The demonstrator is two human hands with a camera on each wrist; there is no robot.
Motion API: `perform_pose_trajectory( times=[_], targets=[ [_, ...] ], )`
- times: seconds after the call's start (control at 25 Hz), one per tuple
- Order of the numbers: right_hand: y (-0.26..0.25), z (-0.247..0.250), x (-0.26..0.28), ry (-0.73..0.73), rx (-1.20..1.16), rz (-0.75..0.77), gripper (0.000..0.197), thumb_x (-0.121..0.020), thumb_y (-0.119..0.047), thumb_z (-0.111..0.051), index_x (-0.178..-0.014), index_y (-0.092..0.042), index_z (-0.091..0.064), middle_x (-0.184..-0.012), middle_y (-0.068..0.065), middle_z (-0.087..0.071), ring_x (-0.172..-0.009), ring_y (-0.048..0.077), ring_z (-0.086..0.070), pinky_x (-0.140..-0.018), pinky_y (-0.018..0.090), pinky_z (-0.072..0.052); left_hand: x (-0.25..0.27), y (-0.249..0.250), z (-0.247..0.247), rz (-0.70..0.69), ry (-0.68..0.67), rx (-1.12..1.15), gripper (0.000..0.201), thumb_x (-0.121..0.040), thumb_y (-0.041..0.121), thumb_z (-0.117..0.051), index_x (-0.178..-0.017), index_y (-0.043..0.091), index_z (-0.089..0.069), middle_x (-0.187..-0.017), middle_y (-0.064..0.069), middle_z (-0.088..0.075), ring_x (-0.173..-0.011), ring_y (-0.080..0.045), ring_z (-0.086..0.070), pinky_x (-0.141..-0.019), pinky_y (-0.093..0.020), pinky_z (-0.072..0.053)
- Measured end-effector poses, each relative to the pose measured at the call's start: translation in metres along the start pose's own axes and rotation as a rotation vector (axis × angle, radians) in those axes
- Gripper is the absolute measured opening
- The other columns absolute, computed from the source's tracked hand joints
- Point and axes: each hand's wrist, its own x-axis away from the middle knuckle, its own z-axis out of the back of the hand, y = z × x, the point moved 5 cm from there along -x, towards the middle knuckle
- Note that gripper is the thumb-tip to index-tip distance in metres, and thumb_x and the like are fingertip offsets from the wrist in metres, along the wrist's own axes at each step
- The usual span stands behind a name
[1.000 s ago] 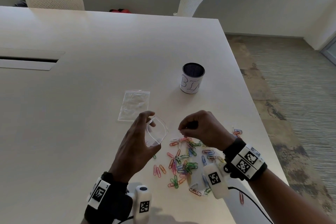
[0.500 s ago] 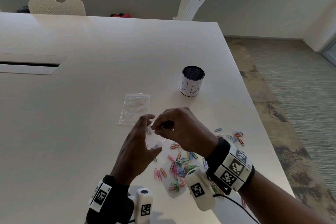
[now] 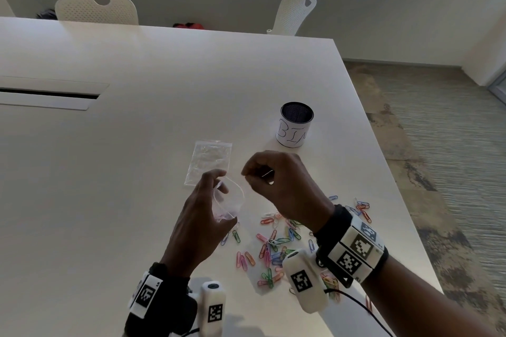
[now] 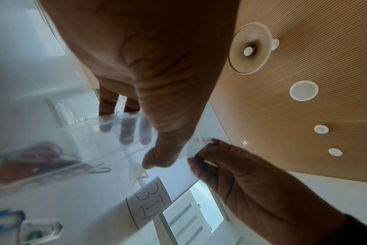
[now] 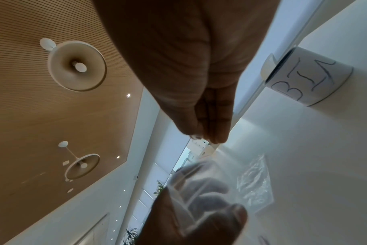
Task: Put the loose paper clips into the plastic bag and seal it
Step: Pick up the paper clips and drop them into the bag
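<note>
Bag (image 3: 228, 201) held up by left hand (image 3: 201, 223), mouth spread open to receive clips – few already inside. Right hand (image 3: 282, 186) curled beside it, maybe pinching something, cannot tell. Clips (image 3: 273, 249) mostly loose on table (image 3: 137, 172).

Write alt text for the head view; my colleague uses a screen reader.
A left hand holds a small clear plastic bag open while the right hand pinches beside its mouth, above colourful paper clips scattered on a white table.
</note>
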Motion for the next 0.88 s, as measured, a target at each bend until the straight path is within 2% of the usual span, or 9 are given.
perform_pose_trajectory(
  times=[0.08, 0.16, 0.24, 0.32, 0.4, 0.52, 0.64, 0.76, 0.88],
  targets=[
    [0.008, -0.009, 0.005, -0.057, 0.017, -0.041, 0.007, -0.093, -0.01, -0.072, -0.099, -0.012, -0.076, -0.091, 0.0, -0.077, -0.079, 0.01, -0.073, -0.074, 0.029, -0.063, 0.002, -0.003, 0.011, 0.013, 0.034, 0.025, 0.077, -0.077, 0.031, -0.085, -0.14, 0.024, -0.041, -0.109, 0.007, -0.061, -0.098, -0.008, -0.062, -0.078, -0.03, -0.059],
    [0.015, -0.031, 0.014, -0.272, 0.06, -0.042, 0.012, -0.095, -0.015, -0.072, -0.105, -0.011, -0.075, -0.102, 0.002, -0.076, -0.088, 0.009, -0.072, -0.079, 0.023, -0.061, 0.005, -0.007, 0.02, 0.03, 0.059, 0.033, 0.077, -0.077, 0.028, -0.084, -0.141, 0.024, -0.04, -0.109, 0.007, -0.061, -0.1, -0.009, -0.062, -0.08, -0.032, -0.059],
    [0.02, -0.056, 0.023, -0.429, 0.137, -0.011, 0.018, -0.094, -0.021, -0.073, -0.111, -0.016, -0.075, -0.115, -0.001, -0.074, -0.099, 0.008, -0.068, -0.089, 0.024, -0.058, 0.007, -0.012, 0.026, 0.047, 0.074, 0.023, 0.078, -0.079, 0.02, -0.086, -0.142, 0.025, -0.04, -0.11, 0.008, -0.061, -0.101, -0.01, -0.062, -0.082, -0.037, -0.06],
    [0.02, -0.075, 0.028, -0.498, 0.188, 0.047, 0.021, -0.094, -0.023, -0.073, -0.114, -0.02, -0.074, -0.123, -0.003, -0.071, -0.107, 0.009, -0.065, -0.097, 0.029, -0.056, 0.01, -0.015, 0.029, 0.056, 0.08, 0.012, 0.08, -0.079, 0.015, -0.087, -0.142, 0.025, -0.04, -0.11, 0.009, -0.061, -0.1, -0.011, -0.063, -0.082, -0.04, -0.06],
    [0.017, -0.09, 0.033, -0.553, 0.229, 0.102, 0.022, -0.095, -0.022, -0.072, -0.117, -0.02, -0.075, -0.128, -0.003, -0.069, -0.114, 0.011, -0.063, -0.1, 0.029, -0.052, 0.013, -0.016, 0.03, 0.052, 0.077, 0.005, 0.081, -0.078, 0.015, -0.087, -0.142, 0.026, -0.04, -0.11, 0.008, -0.061, -0.1, -0.012, -0.063, -0.082, -0.04, -0.06],
    [0.015, -0.098, 0.038, -0.586, 0.317, 0.178, 0.023, -0.096, -0.021, -0.07, -0.119, -0.021, -0.075, -0.13, -0.003, -0.068, -0.118, 0.012, -0.059, -0.097, 0.028, -0.051, 0.015, -0.014, 0.028, 0.039, 0.073, 0.005, 0.081, -0.078, 0.016, -0.088, -0.142, 0.026, -0.04, -0.11, 0.008, -0.061, -0.099, -0.013, -0.063, -0.083, -0.036, -0.057],
    [0.021, -0.091, 0.043, -0.572, 0.364, 0.219, 0.018, -0.096, -0.02, -0.069, -0.113, -0.02, -0.077, -0.122, -0.003, -0.071, -0.109, 0.011, -0.061, -0.09, 0.026, -0.055, 0.016, -0.011, 0.024, 0.023, 0.064, -0.001, 0.079, -0.078, 0.016, -0.088, -0.14, 0.026, -0.04, -0.109, 0.008, -0.061, -0.097, -0.012, -0.062, -0.081, -0.032, -0.056],
    [0.038, -0.072, 0.045, -0.559, 0.409, 0.169, 0.013, -0.097, -0.021, -0.068, -0.106, -0.019, -0.078, -0.114, -0.004, -0.072, -0.101, 0.009, -0.062, -0.084, 0.022, -0.054, 0.016, -0.009, 0.018, 0.023, 0.05, 0.017, 0.077, -0.079, 0.016, -0.087, -0.139, 0.029, -0.041, -0.109, 0.009, -0.06, -0.099, -0.014, -0.062, -0.076, -0.029, -0.057],
    [0.057, -0.045, 0.046, -0.502, 0.489, 0.092, 0.011, -0.097, -0.022, -0.068, -0.101, -0.019, -0.078, -0.109, -0.005, -0.072, -0.096, 0.008, -0.061, -0.083, 0.026, -0.058, 0.014, -0.006, 0.01, 0.028, 0.034, 0.022, 0.076, -0.079, 0.015, -0.086, -0.139, 0.029, -0.041, -0.11, 0.009, -0.06, -0.099, -0.014, -0.062, -0.07, -0.014, -0.051]
  ],
)
